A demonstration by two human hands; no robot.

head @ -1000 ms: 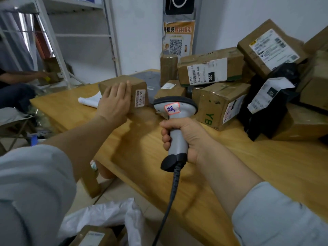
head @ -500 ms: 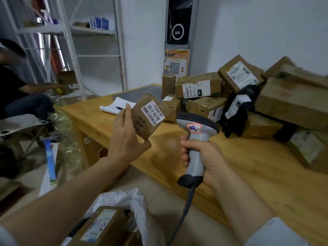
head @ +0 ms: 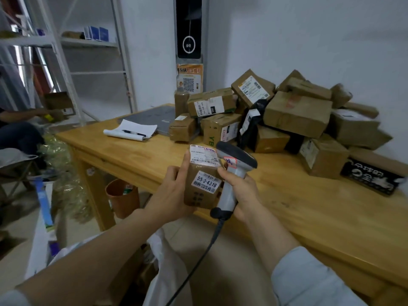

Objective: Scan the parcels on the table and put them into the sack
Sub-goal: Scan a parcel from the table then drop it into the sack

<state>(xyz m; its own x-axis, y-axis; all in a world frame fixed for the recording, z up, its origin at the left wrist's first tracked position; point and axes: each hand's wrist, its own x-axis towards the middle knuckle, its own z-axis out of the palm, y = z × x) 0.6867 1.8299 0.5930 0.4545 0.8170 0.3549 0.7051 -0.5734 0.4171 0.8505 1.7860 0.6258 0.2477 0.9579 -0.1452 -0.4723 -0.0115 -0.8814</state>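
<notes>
My left hand point(head: 170, 193) grips a small brown parcel point(head: 202, 182) above the table's front edge, its white labels turned up toward me. Right beside it, my right hand point(head: 240, 195) holds a grey barcode scanner point(head: 234, 171) by the handle, the scanner's dark head just over the parcel's top right corner. A black cable hangs from the handle. The white sack point(head: 163, 261) lies open on the floor below my arms, partly hidden by my left forearm. A heap of brown parcels point(head: 295, 115) fills the back right of the wooden table point(head: 309, 208).
A notepad with a pen point(head: 130, 130) and a grey flat slab lie at the table's far left. An orange bin point(head: 122, 196) stands under the table. A metal shelf rack point(head: 66, 69) and a seated person point(head: 17, 129) are at the left.
My left hand took the parcel off the table, lifted it and turned its labels up, bringing it next to the scanner. The view has pulled back and up.
</notes>
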